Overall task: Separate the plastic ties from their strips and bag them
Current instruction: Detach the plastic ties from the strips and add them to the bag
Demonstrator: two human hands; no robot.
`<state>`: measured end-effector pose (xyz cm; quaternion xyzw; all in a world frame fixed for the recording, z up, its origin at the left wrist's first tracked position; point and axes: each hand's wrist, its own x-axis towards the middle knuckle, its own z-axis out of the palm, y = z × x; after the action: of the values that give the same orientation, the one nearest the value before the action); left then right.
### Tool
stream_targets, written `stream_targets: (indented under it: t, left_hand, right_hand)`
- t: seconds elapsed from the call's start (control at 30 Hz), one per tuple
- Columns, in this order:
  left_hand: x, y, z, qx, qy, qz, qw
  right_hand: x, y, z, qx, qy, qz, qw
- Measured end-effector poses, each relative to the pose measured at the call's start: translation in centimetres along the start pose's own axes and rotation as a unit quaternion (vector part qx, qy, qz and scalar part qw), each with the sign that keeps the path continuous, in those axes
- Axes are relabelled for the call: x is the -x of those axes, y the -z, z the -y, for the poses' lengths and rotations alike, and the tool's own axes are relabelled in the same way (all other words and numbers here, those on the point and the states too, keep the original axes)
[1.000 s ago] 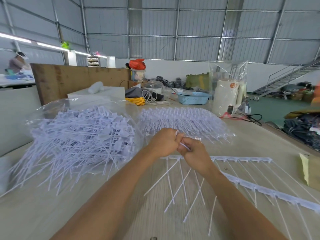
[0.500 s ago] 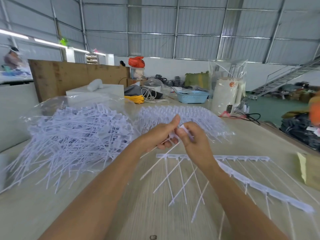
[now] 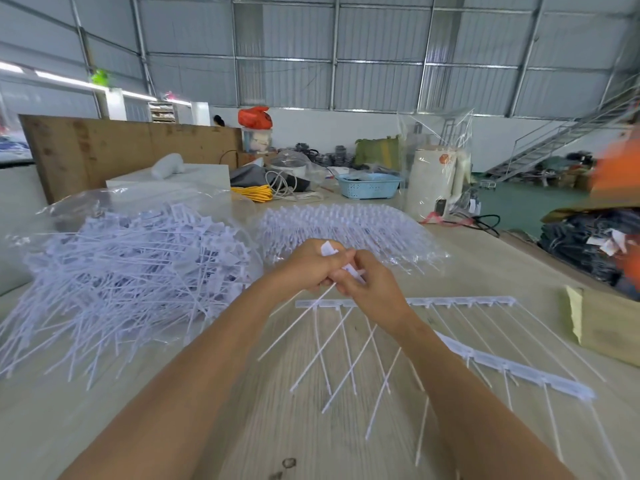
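Observation:
My left hand (image 3: 308, 265) and my right hand (image 3: 374, 289) meet above the table, both gripping white plastic ties (image 3: 329, 250) by their heads, with thin tails hanging down and left. Under them lies a strip of ties (image 3: 460, 301) flat on the table. A second strip (image 3: 526, 372) runs diagonally at the right. A clear bag with several loose ties (image 3: 131, 268) sits at the left. Another clear bag of tie strips (image 3: 343, 226) lies behind my hands.
A wooden table (image 3: 173, 393) carries everything. A cardboard box (image 3: 609, 323) stands at the right edge. At the back are a blue basket (image 3: 369, 185), a white roll in plastic (image 3: 433, 181), yellow cord (image 3: 252, 192) and a wooden board (image 3: 128, 147).
My hands opened apart half a second ago and have closed together again, now slightly higher, with a tie head sticking up above my left fingers.

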<state>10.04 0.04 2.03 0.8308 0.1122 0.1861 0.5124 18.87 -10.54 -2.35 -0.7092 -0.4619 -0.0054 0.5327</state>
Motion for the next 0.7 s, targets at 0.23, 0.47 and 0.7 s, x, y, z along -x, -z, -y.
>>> stream_targets:
  t: [0.23, 0.47, 0.7]
  left_hand:
    - [-0.2, 0.3, 1.5, 0.014, -0.014, -0.067, 0.998]
    - [0.3, -0.9, 2.5, 0.003, -0.029, -0.087, 0.996]
    - [0.4, -0.9, 1.8, -0.032, -0.04, -0.152, 0.987]
  right_hand:
    - [-0.1, 0.1, -0.7, 0.029, 0.005, 0.037, 0.999]
    - [0.2, 0.1, -0.9, 0.076, 0.009, 0.026, 0.997]
    - [0.2, -0.7, 0.4, 0.109, 0.032, 0.031, 0.993]
